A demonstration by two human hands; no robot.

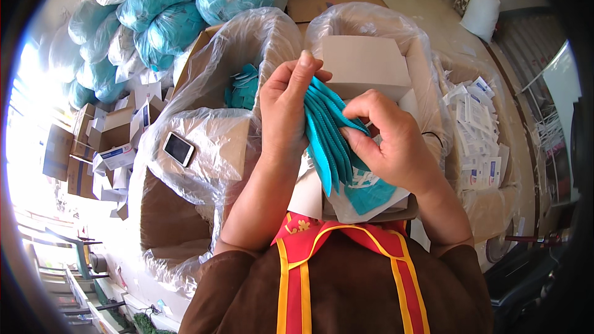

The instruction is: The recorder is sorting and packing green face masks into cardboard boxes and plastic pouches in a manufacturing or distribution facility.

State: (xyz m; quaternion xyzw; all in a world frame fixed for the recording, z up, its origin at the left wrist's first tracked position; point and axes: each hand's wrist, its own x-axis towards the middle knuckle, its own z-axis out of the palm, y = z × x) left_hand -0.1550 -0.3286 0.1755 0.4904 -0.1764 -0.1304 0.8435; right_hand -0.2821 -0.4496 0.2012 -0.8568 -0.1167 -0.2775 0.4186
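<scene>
Teal, thin layered pieces (pixel 325 142) are in your hands, held up over the near half of the cardboard box (pixel 366 62) in front of you. Your left hand (pixel 284 105) clamps the upper end of the stack, thumb raised and fingers curled around it; the layers fan apart toward their lower ends. Your right hand (pixel 393 139) has its thumb and forefinger together, pinching the stack's right edge. Below, by the box's near edge, lies another teal piece with white marks (pixel 371 196). On your left, a white-framed phone (pixel 179 149) rests near the left edge of a plastic-covered cardboard panel (pixel 223 148). Beyond it, more teal cutouts (pixel 243 89) lie inside a plastic-lined carton (pixel 275 31), against its right side. White packets (pixel 479 130) fill the carton at your right (pixel 489 207).
</scene>
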